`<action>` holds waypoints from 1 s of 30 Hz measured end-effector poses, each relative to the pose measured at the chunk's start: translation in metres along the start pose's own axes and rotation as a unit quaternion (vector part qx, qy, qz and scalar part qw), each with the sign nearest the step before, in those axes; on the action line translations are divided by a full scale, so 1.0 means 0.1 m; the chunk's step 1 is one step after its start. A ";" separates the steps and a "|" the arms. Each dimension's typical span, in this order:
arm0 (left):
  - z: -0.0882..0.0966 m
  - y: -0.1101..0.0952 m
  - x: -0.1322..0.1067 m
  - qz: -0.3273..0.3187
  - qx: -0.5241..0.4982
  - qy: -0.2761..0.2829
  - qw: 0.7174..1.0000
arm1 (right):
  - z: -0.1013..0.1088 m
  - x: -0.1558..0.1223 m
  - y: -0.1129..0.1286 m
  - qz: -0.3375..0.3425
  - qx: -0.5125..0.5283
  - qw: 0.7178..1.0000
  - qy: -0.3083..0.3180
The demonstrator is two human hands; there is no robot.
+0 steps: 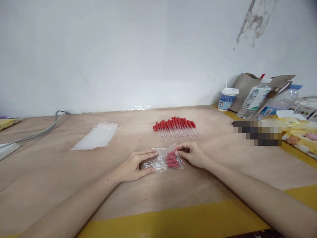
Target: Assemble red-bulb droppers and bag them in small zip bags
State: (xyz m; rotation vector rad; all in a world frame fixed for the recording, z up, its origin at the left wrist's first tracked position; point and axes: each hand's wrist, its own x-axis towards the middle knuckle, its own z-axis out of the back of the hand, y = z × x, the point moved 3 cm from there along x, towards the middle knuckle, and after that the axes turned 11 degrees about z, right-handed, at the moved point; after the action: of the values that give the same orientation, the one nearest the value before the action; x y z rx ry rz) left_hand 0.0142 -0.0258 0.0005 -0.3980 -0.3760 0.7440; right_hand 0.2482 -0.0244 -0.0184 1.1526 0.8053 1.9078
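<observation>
A clear zip bag (161, 161) lies on the brown paper, with several droppers (172, 162) inside, their red rubber bulbs toward its right end. My left hand (136, 165) holds the bag's left part, fingers along the far edge and thumb along the near edge. At the right end, my right hand (192, 154) pinches the mouth of the bag between thumb and fingers, close to a red bulb. Just beyond the bag, a row of loose droppers (175, 127) is laid side by side, red bulbs pointing away from me and clear tubes toward me.
Flat bags (96, 136) are stacked at left, near a grey cable (47, 129). On the right stand a paper cup (228, 99), a water bottle (255, 99) and a beige bag (241, 89). Yellow packaging (302, 135) lies at far right. A white wall (123, 56) rises behind.
</observation>
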 end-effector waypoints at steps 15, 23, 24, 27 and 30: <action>-0.01 0.02 -0.01 -0.007 -0.007 0.003 1.000 | 0.20 0.10 -0.08 0.004 -0.154 0.985 -0.074; -0.02 0.03 0.00 -0.003 -0.022 0.017 1.000 | 0.55 0.86 -0.17 -0.023 -0.374 0.916 -0.141; -0.02 0.03 -0.01 -0.002 -0.024 0.017 1.000 | 0.54 0.96 -0.19 -0.028 -0.381 0.912 -0.146; -0.02 0.03 -0.01 -0.002 -0.026 0.015 1.000 | 0.46 1.18 -0.24 -0.054 -0.410 0.897 -0.159; -0.02 0.04 -0.01 -0.006 -0.023 0.017 1.000 | 0.37 1.28 -0.29 -0.082 -0.421 0.889 -0.162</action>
State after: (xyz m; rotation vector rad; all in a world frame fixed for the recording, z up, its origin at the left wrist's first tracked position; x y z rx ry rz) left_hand 0.0122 -0.0247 -0.0033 -0.4507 -0.3630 0.7167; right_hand 0.2498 0.1038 0.0289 0.7704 -0.1337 1.5798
